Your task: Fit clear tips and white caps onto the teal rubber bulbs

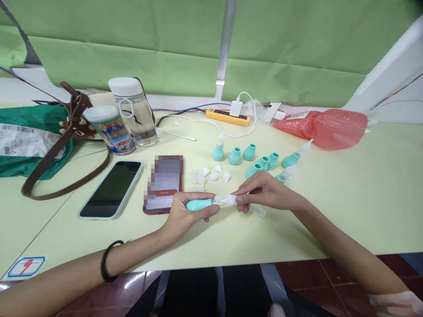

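Observation:
My left hand (185, 215) is wrapped round a teal bulb (198, 204) with a clear tube (222, 201) at its right end. At the tube's far end, the fingers of my right hand (261, 191) pinch a white tip (231, 200). A clear tube piece (258, 211) lies on the table just below my right hand. Behind my hands are small white tips (213, 177) and clear pieces (197, 177). Several open teal bulbs (235, 156) stand farther back, one bulb (218, 152) with a white top. Assembled bulbs with clear nozzles (291, 160) lie to the right.
Two phones, one black-screened (111, 189) and one in a red case (164, 182), lie left of my hands. A noodle cup (112, 131), water bottle (134, 112), brown strap (62, 176) and green bag (33, 141) are farther left. Behind are a yellow power strip (228, 117) and red bag (337, 127).

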Demonstrator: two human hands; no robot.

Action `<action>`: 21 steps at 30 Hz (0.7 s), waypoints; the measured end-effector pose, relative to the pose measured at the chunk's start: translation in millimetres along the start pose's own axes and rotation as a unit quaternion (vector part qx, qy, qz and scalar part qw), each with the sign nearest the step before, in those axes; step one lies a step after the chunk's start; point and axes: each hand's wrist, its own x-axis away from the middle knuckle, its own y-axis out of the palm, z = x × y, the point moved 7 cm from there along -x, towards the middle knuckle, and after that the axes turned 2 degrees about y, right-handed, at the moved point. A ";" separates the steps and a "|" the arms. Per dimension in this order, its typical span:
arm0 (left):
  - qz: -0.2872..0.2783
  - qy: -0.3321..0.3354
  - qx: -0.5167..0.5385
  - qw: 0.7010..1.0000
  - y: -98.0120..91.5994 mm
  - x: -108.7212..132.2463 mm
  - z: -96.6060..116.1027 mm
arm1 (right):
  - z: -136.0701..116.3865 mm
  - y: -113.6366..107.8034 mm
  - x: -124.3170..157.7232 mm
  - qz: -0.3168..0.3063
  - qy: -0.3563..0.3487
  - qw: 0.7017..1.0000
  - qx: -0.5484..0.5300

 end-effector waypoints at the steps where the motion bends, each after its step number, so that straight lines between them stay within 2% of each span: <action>1: 0.000 0.006 -0.004 1.000 0.4 0.3 1.8 | 0.7 1.2 -0.2 -0.006 0.005 1.000 -0.003; 13: 0.019 0.045 -0.056 0.997 -2.8 1.7 7.7 | 3.5 5.6 -2.6 0.026 0.010 1.000 -0.006; 21: -0.001 0.055 -0.044 0.998 0.2 3.4 12.6 | -6.8 0.7 -0.6 0.029 0.010 1.000 0.005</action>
